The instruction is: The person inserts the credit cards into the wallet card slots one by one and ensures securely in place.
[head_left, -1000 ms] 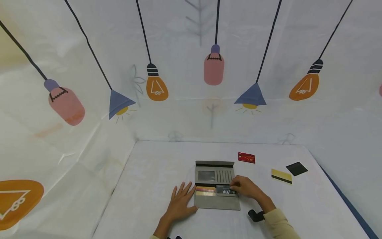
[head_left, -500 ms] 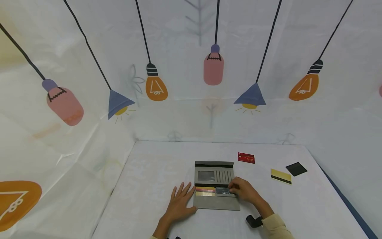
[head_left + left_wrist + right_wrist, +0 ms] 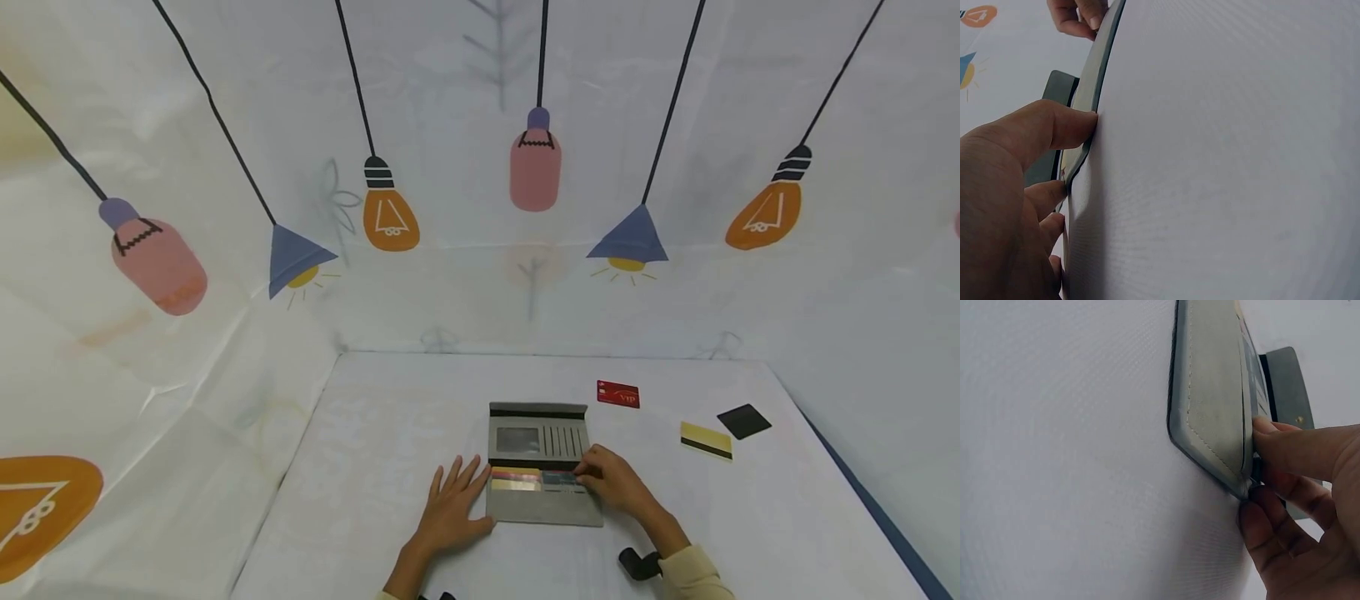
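Observation:
An open grey wallet (image 3: 545, 508) lies on the white table, its upper flap folded back, with a clear window and card slots in the upper half. A gold-and-red card (image 3: 516, 479) sits in the left part of the lower half. To its right, a dark card (image 3: 557, 479) is tucked into a slot. My right hand (image 3: 617, 482) pinches at the dark card's right end, by the wallet's right edge; in the right wrist view the thumb and fingers partly hide the contact. My left hand (image 3: 452, 510), fingers spread and straight, touches the wallet's left edge with thumb and fingertips.
A red VIP card (image 3: 618, 394) lies beyond the wallet to the right. Farther right are a yellow card (image 3: 706, 440) with a black stripe and a black card (image 3: 744, 422). A white sheet printed with lamps (image 3: 536, 171) hangs behind the table.
My right hand has shifted slightly left, and the dark card sits deeper in its slot, its Vip lettering no longer readable. The left hand and wallet have stayed in place.

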`<action>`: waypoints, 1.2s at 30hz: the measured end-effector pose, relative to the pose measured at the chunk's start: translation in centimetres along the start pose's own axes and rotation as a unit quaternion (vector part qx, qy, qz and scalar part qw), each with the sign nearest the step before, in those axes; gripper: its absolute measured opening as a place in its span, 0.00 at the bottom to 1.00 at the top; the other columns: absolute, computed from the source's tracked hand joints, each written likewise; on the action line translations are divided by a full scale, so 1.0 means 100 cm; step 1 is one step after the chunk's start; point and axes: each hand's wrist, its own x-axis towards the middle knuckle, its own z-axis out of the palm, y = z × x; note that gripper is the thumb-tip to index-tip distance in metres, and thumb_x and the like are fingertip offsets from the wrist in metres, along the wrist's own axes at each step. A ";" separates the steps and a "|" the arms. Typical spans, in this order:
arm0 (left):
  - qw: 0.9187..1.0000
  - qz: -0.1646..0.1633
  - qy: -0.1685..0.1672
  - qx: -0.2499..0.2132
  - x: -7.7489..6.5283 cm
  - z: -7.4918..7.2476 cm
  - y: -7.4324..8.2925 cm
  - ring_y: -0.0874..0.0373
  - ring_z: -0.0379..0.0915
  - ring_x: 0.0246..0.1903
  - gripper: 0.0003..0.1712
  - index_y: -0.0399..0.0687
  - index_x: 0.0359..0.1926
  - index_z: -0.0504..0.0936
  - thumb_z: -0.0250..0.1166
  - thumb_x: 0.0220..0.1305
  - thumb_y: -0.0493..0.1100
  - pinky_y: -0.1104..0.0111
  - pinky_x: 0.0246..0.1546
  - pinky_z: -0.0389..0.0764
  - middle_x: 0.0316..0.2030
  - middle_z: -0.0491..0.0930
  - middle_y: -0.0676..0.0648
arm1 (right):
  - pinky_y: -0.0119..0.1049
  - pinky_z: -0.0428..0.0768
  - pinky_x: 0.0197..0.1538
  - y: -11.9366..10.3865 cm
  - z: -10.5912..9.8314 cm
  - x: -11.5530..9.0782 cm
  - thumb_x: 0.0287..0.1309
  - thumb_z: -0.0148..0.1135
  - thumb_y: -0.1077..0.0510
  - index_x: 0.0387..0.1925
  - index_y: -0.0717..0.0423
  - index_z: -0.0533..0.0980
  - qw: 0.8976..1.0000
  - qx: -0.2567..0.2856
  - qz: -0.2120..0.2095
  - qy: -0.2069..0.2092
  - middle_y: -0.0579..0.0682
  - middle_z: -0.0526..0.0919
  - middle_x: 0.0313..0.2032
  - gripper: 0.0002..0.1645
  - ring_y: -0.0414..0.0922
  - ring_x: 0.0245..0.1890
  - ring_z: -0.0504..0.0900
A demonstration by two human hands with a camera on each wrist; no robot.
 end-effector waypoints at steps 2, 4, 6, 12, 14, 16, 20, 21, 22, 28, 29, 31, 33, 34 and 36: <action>1.000 0.001 0.003 0.000 0.000 -0.001 0.001 0.40 0.48 0.77 0.47 0.57 0.76 0.62 0.64 0.57 0.63 0.39 0.73 0.45 0.77 0.58 0.49 | 0.29 0.79 0.37 0.000 0.000 0.000 0.57 0.69 0.64 0.32 0.48 0.81 1.000 -0.002 0.001 0.003 0.40 0.78 0.33 0.07 0.32 0.34 0.74; 1.000 0.001 0.005 0.000 0.000 -0.003 0.002 0.40 0.48 0.77 0.47 0.57 0.76 0.62 0.64 0.57 0.63 0.38 0.73 0.45 0.77 0.58 0.48 | 0.29 0.78 0.37 0.000 0.000 0.001 0.57 0.69 0.64 0.32 0.47 0.81 1.000 -0.005 0.001 0.002 0.39 0.78 0.33 0.07 0.32 0.34 0.74; 1.000 0.001 0.006 0.002 0.001 -0.003 0.002 0.40 0.48 0.77 0.47 0.56 0.76 0.63 0.64 0.57 0.63 0.39 0.73 0.45 0.77 0.58 0.48 | 0.28 0.78 0.36 0.000 -0.001 0.001 0.58 0.69 0.64 0.31 0.47 0.81 1.000 -0.007 -0.001 0.000 0.39 0.78 0.33 0.07 0.32 0.33 0.74; 1.000 0.001 0.005 0.001 0.000 -0.005 0.004 0.40 0.49 0.77 0.47 0.56 0.76 0.63 0.64 0.57 0.63 0.38 0.73 0.45 0.77 0.59 0.48 | 0.28 0.77 0.36 0.000 -0.002 0.002 0.58 0.68 0.64 0.32 0.47 0.80 1.000 -0.006 -0.007 -0.010 0.39 0.78 0.33 0.08 0.33 0.33 0.72; 1.000 0.002 0.005 -0.001 0.000 -0.005 0.004 0.40 0.49 0.77 0.47 0.56 0.76 0.63 0.64 0.57 0.62 0.38 0.73 0.45 0.77 0.59 0.48 | 0.28 0.77 0.36 0.001 -0.002 0.001 0.58 0.68 0.64 0.32 0.46 0.79 1.000 -0.007 -0.010 -0.013 0.38 0.78 0.33 0.08 0.33 0.33 0.72; 1.000 0.002 0.005 0.001 0.000 -0.005 0.004 0.40 0.49 0.77 0.47 0.56 0.76 0.63 0.64 0.57 0.63 0.38 0.73 0.45 0.77 0.59 0.48 | 0.28 0.76 0.37 0.001 -0.002 0.002 0.59 0.68 0.64 0.32 0.46 0.79 1.000 -0.006 -0.013 -0.016 0.38 0.78 0.33 0.08 0.34 0.34 0.72; 1.000 0.000 0.004 0.000 0.000 -0.005 0.004 0.40 0.48 0.77 0.47 0.56 0.76 0.63 0.64 0.57 0.63 0.38 0.73 0.45 0.77 0.59 0.48 | 0.28 0.76 0.37 0.001 -0.003 0.002 0.59 0.67 0.63 0.32 0.47 0.79 1.000 -0.003 -0.017 -0.022 0.38 0.78 0.32 0.07 0.34 0.34 0.71; 1.000 0.000 0.004 0.000 0.000 -0.005 0.004 0.40 0.48 0.77 0.47 0.56 0.76 0.63 0.64 0.57 0.63 0.38 0.73 0.45 0.77 0.59 0.48 | 0.28 0.76 0.37 0.001 -0.003 0.002 0.59 0.67 0.63 0.32 0.47 0.79 1.000 -0.002 -0.018 -0.022 0.38 0.78 0.32 0.07 0.34 0.34 0.71; 1.000 -0.001 0.004 -0.001 0.000 -0.005 0.004 0.40 0.48 0.77 0.47 0.56 0.76 0.63 0.64 0.57 0.63 0.38 0.73 0.45 0.77 0.59 0.48 | 0.28 0.76 0.37 0.001 -0.003 0.002 0.59 0.67 0.63 0.32 0.47 0.79 1.000 -0.002 -0.018 -0.022 0.38 0.78 0.32 0.07 0.34 0.34 0.71; 1.000 0.000 0.001 0.002 0.000 -0.004 0.003 0.40 0.48 0.77 0.47 0.57 0.76 0.62 0.64 0.57 0.63 0.39 0.74 0.44 0.77 0.58 0.49 | 0.29 0.76 0.37 -0.001 -0.002 -0.001 0.58 0.68 0.63 0.31 0.46 0.80 1.000 -0.004 -0.012 -0.013 0.38 0.78 0.32 0.08 0.34 0.34 0.72; 1.000 0.000 0.003 0.002 0.000 -0.004 0.003 0.40 0.48 0.77 0.47 0.57 0.76 0.62 0.64 0.57 0.63 0.38 0.74 0.44 0.77 0.58 0.49 | 0.29 0.76 0.37 -0.002 -0.002 -0.002 0.58 0.68 0.63 0.31 0.47 0.80 1.000 -0.004 -0.009 -0.011 0.39 0.78 0.32 0.07 0.34 0.34 0.72; 1.000 0.002 0.005 0.000 0.000 -0.003 0.003 0.39 0.48 0.77 0.47 0.57 0.76 0.63 0.64 0.57 0.63 0.38 0.73 0.44 0.77 0.59 0.48 | 0.30 0.76 0.37 -0.004 -0.002 -0.002 0.59 0.68 0.62 0.32 0.49 0.81 1.000 -0.004 0.000 -0.004 0.40 0.78 0.33 0.05 0.35 0.34 0.73; 1.000 0.001 0.006 -0.002 0.000 -0.002 0.002 0.39 0.48 0.77 0.47 0.57 0.76 0.63 0.65 0.56 0.62 0.38 0.73 0.44 0.77 0.59 0.48 | 0.29 0.77 0.37 -0.009 -0.001 -0.003 0.60 0.67 0.61 0.34 0.51 0.82 1.000 -0.005 0.006 0.019 0.39 0.78 0.33 0.02 0.34 0.34 0.73; 1.000 0.000 0.005 -0.003 0.000 -0.002 0.002 0.39 0.48 0.77 0.47 0.58 0.76 0.63 0.65 0.56 0.62 0.38 0.73 0.44 0.77 0.59 0.48 | 0.28 0.77 0.38 -0.014 0.000 -0.005 0.60 0.67 0.61 0.35 0.51 0.83 0.999 -0.004 0.009 0.034 0.39 0.78 0.33 0.02 0.33 0.34 0.73; 1.000 -0.002 0.000 -0.006 -0.001 0.000 0.001 0.39 0.48 0.77 0.47 0.58 0.76 0.63 0.65 0.56 0.62 0.38 0.73 0.43 0.77 0.58 0.48 | 0.27 0.78 0.37 -0.031 0.002 -0.009 0.61 0.67 0.61 0.36 0.52 0.83 0.998 0.006 -0.010 0.064 0.39 0.78 0.33 0.02 0.31 0.34 0.73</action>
